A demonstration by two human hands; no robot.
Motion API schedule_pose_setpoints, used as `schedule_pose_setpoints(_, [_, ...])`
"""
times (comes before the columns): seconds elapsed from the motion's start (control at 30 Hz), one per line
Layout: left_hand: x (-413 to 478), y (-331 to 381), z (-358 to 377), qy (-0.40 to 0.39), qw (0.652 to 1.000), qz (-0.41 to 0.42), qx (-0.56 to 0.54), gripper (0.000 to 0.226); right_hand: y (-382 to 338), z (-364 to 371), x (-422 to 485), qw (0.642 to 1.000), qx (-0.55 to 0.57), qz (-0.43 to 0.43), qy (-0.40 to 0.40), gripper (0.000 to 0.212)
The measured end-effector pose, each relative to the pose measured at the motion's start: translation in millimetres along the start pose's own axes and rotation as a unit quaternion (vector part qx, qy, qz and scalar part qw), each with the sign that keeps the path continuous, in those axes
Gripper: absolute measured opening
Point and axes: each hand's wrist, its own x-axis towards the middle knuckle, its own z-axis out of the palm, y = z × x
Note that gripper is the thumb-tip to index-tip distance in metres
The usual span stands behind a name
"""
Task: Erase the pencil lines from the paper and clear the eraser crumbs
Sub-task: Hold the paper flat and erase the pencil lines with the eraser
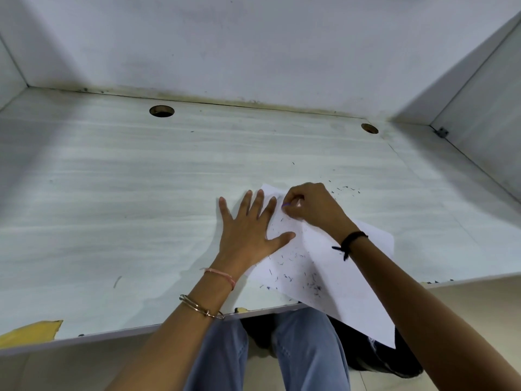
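Erasing step, judged under way. Paper (324,266) overhangs desk (141,193) near edge. Your left hand (248,235), fingers spread, presses paper's left side; your right hand (307,204) pinches purple eraser (286,205) at its far corner. Crumbs (298,266) litter paper. Next: finish rubbing, then sweep crumbs clear.

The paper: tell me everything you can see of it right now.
The paper is a plain white sheet lying flat on the pale desk, turned at an angle, its near corner overhanging the desk's front edge. Dark eraser crumbs are scattered across it, thickest toward the near side. The left hand presses flat with spread fingers on its left edge; the right hand pinches a small purple eraser against its far corner. No pencil lines can be made out.
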Motion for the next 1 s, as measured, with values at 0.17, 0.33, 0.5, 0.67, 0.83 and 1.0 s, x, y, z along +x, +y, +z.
schedule_pose_setpoints(0.17, [-1, 0, 1, 0.002, 1.0, 0.001, -0.002, 0.093, -8, 4, -2, 0.998, -0.048, -0.029, -0.041, 0.003])
schedule_pose_setpoints(0.33, [1, -1, 0, 0.003, 1.0, 0.001, 0.011, 0.095, 2, -4, 6, 0.999, -0.044, 0.009, 0.002, 0.005])
schedule_pose_setpoints(0.5, [0, -1, 2, 0.012, 1.0, 0.004, -0.006, 0.096, -12, 9, -4, 0.996, -0.057, -0.044, -0.049, 0.004])
schedule_pose_setpoints(0.67, [0, 0, 0, 0.009, 1.0, 0.004, 0.016, 0.097, -3, 0, 8, 0.997, -0.073, 0.001, 0.01, 0.005])
schedule_pose_setpoints(0.83, [0, -2, 3, 0.012, 1.0, 0.001, -0.005, 0.094, -6, 6, -2, 0.997, -0.033, -0.029, -0.066, 0.003])
schedule_pose_setpoints(1.0, [1, -1, -1, 0.001, 1.0, 0.002, -0.007, 0.084, 7, -2, 13, 0.998, 0.023, 0.05, -0.009, 0.005])
